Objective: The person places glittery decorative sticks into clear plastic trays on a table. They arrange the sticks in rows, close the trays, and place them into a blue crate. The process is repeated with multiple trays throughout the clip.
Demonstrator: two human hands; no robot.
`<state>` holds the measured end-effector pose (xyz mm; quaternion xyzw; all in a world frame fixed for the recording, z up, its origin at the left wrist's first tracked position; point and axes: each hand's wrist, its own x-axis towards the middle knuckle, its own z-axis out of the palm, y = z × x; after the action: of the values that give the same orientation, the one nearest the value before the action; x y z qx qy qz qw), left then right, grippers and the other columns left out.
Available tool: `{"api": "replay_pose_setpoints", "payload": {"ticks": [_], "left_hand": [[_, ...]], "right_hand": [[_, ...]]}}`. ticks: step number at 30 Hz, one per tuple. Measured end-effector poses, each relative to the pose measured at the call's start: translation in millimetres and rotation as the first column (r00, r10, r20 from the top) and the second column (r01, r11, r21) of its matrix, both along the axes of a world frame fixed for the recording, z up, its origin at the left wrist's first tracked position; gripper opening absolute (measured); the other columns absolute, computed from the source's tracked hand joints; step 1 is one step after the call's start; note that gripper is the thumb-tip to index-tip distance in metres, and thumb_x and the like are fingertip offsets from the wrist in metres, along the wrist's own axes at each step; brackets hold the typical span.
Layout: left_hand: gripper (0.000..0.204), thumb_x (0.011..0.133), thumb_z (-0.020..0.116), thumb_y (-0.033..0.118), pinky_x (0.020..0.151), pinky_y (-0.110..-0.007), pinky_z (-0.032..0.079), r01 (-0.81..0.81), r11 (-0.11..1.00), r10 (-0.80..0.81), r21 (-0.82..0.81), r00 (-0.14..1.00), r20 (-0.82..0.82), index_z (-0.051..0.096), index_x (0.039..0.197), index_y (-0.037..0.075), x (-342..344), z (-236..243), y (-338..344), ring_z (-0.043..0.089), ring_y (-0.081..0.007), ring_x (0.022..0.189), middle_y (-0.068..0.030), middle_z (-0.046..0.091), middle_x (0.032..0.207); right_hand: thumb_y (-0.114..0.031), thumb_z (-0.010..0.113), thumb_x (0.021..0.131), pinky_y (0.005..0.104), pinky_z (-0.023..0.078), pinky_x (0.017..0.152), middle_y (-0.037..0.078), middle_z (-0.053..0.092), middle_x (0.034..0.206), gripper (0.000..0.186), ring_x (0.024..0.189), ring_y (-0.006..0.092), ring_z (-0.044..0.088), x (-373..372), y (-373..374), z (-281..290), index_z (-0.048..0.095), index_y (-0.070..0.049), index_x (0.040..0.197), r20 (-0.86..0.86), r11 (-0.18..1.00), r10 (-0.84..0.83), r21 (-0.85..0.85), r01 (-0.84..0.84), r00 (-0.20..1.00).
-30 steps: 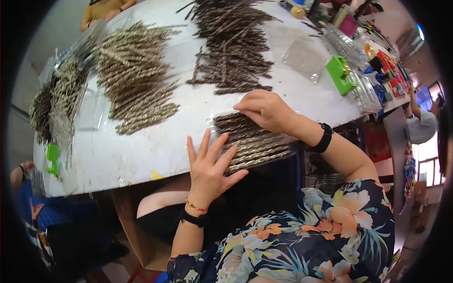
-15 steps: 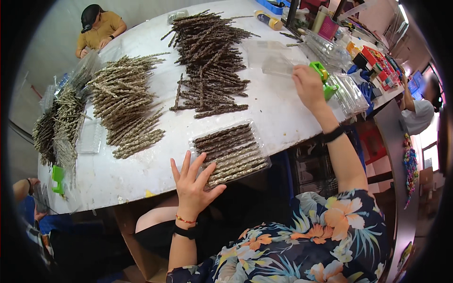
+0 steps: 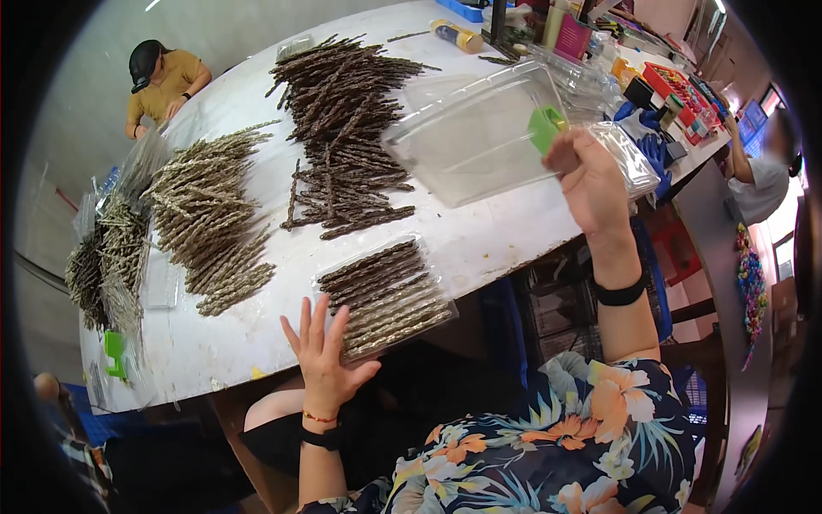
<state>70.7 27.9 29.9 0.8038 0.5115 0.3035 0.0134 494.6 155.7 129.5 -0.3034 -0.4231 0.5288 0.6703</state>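
A clear plastic tray holds a row of twisted sticks, dark brown at the far side and pale gold nearer me. My left hand lies at its left edge with fingers spread, the fingertips by the stick ends. Over the table to the right, my right hand pinches the right end of a clear plastic cover, tilted up off the tabletop. Behind that end stands a green tape dispenser. A heap of dark brown twisted sticks lies beyond the tray, and a pale gold heap is to its left.
Bagged sticks and a second green tape dispenser line the left edge. A person in a yellow top sits at the far left. Clear packaging, blue gloves and a red tray fill the right. A yellow bottle lies behind.
My right hand has brought the clear cover up from the table and nearer me. The left hand stays by the tray. The whole view has shifted slightly.
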Motion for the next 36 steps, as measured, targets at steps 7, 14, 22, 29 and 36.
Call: {"api": "replay_pose_setpoints", "payload": {"ticks": [7, 14, 22, 29, 36], "left_hand": [[0.086, 0.098, 0.066, 0.044, 0.126, -0.055, 0.015, 0.070, 0.991, 0.007, -0.111, 0.814, 0.581, 0.028, 0.158, -0.005, 39, 44, 5, 0.030, -0.0376, 0.153, -0.0257, 0.033, 0.163], [0.052, 0.109, 0.052, 0.019, 0.064, -0.024, 0.053, 0.213, 0.941, 0.178, -0.263, 0.349, 0.920, 0.036, 0.152, -0.004, 60, 69, 46, 0.062, -0.0095, 0.074, -0.0073, 0.064, 0.100], [0.051, 0.110, 0.048, 0.023, 0.064, -0.025, 0.051, 0.245, 0.902, 0.251, -0.356, 0.373, 0.893, 0.038, 0.155, 0.001, 54, 70, 50, 0.061, -0.0092, 0.074, -0.0077, 0.065, 0.108], [0.057, 0.109, 0.054, 0.025, 0.063, -0.021, 0.048, 0.176, 0.916, 0.258, -0.361, 0.430, 0.865, 0.036, 0.156, -0.002, 75, 94, 66, 0.058, -0.0062, 0.076, -0.0085, 0.065, 0.115], [0.051, 0.110, 0.053, 0.026, 0.058, -0.018, 0.040, 0.351, 0.846, 0.258, -0.401, 0.388, 0.885, 0.044, 0.152, -0.002, 92, 86, 80, 0.048, -0.0021, 0.069, -0.0011, 0.062, 0.105]], "right_hand": [[-0.014, 0.050, 0.107, 0.0463, 0.053, 0.106, 0.010, 0.069, 0.104, 0.018, 0.102, 0.0234, 0.067, -74, -43, -22, 0.063, -0.002, 0.105, -0.430, 0.926, 0.238, -0.171, -0.338, 0.871], [-0.018, 0.057, 0.106, 0.0381, 0.054, 0.095, 0.008, 0.067, 0.109, 0.021, 0.100, 0.0179, 0.065, -108, -68, -9, 0.063, 0.001, 0.114, -0.285, 0.840, 0.443, -0.198, -0.505, 0.850], [-0.026, 0.070, 0.100, 0.0287, 0.041, 0.073, 0.002, 0.056, 0.085, 0.025, 0.079, 0.0129, 0.051, -106, -69, -15, 0.059, -0.004, 0.093, -0.087, 0.818, 0.554, -0.123, -0.561, 0.828], [-0.022, 0.072, 0.098, 0.0267, 0.047, 0.072, 0.004, 0.063, 0.088, 0.024, 0.079, 0.0120, 0.058, -114, -70, -14, 0.060, -0.003, 0.091, -0.217, 0.772, 0.628, 0.054, -0.633, 0.747], [-0.015, 0.069, 0.100, 0.0315, 0.052, 0.080, 0.009, 0.068, 0.093, 0.016, 0.085, 0.0159, 0.064, -132, -68, -5, 0.065, 0.000, 0.097, -0.347, 0.671, 0.740, 0.315, -0.671, 0.577]]}}
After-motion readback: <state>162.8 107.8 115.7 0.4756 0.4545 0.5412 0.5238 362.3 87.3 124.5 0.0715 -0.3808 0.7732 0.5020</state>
